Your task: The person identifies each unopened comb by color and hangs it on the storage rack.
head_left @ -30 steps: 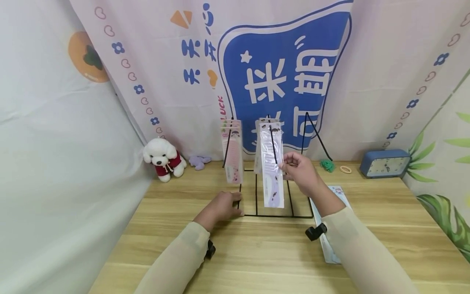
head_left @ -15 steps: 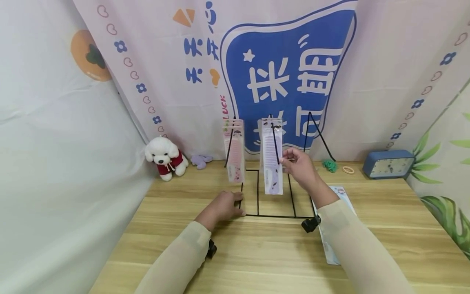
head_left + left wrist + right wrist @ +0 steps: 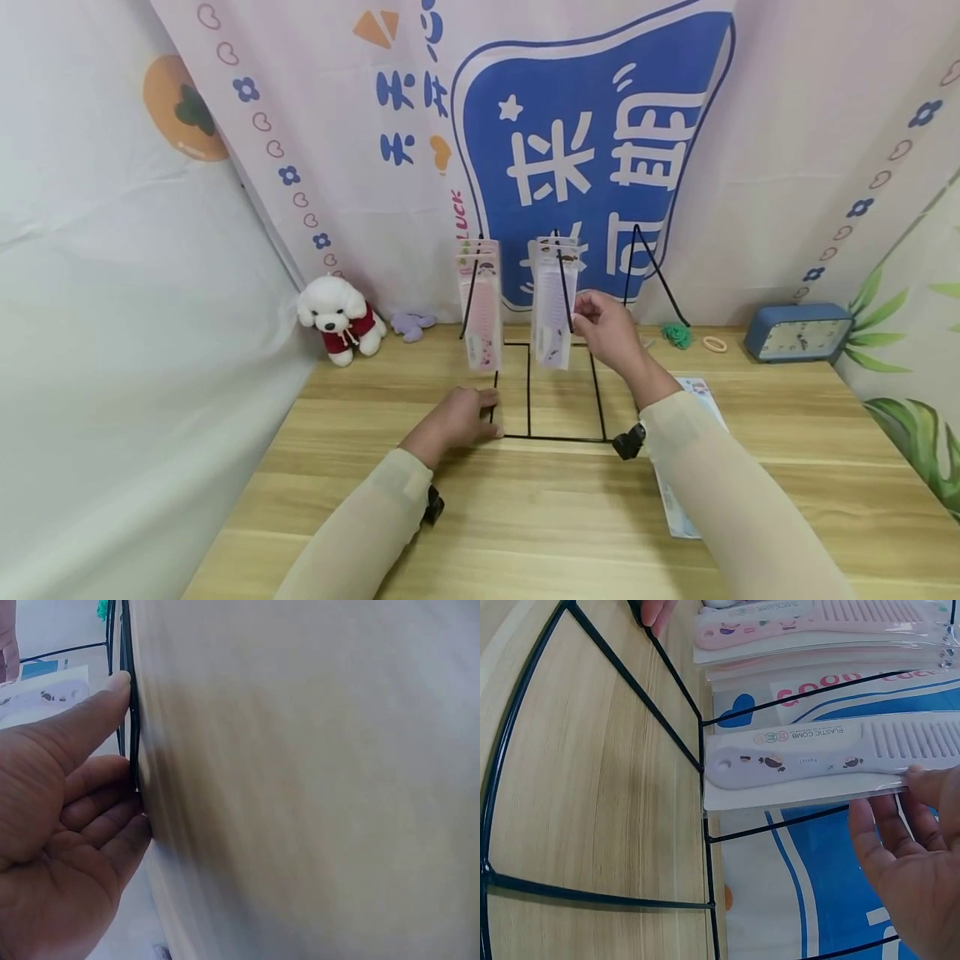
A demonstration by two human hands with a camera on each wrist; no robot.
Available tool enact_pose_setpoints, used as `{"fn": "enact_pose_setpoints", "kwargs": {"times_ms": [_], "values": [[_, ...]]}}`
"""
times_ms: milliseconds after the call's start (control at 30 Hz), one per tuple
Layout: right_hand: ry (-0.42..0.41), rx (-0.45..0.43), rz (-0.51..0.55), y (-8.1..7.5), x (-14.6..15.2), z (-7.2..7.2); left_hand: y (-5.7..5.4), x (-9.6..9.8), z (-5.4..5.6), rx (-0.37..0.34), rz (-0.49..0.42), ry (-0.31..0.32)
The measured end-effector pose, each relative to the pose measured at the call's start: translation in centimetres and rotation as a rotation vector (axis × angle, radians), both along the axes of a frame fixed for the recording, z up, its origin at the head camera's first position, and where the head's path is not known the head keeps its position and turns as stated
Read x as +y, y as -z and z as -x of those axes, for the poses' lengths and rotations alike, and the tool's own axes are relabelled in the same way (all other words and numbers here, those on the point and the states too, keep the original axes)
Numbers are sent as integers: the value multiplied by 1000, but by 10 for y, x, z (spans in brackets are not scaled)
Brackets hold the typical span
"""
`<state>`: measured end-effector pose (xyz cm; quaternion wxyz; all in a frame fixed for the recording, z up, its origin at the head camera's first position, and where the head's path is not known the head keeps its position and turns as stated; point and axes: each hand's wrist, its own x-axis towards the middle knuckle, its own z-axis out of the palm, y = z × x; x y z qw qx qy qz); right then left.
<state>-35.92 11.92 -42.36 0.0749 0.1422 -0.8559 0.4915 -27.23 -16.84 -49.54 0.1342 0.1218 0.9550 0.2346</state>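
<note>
A lilac plastic comb in a clear packet (image 3: 553,308) hangs on the middle hook of a black wire display rack (image 3: 566,439). My right hand (image 3: 609,332) pinches the packet's right edge, thumb on the front and fingers behind, as the right wrist view shows. Another packet hangs behind it on that hook. Several packaged pink combs (image 3: 482,312) hang on the left hook. Low at the rack's left front corner, my left hand (image 3: 453,421) grips the base wire; in the left wrist view its thumb (image 3: 112,688) and curled fingers meet the wire.
The right hook (image 3: 662,275) carries nothing. Partly under the right forearm lies a light blue packet (image 3: 678,504). Along the back stand a white plush dog (image 3: 333,312), a purple toy (image 3: 412,326), a green hair tie (image 3: 677,336), a beige ring (image 3: 715,344) and a blue clock (image 3: 799,332).
My right hand has moved the lilac comb packet back along the middle hook, toward the rack's upright. The left hand has stayed at the base corner.
</note>
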Motion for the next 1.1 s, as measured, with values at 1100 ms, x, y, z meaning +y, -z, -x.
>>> {"fn": "enact_pose_setpoints", "kwargs": {"times_ms": [1100], "values": [[27, -32, 20, 3, 10, -13, 0, -1, 1, 20, 3, 35]]}}
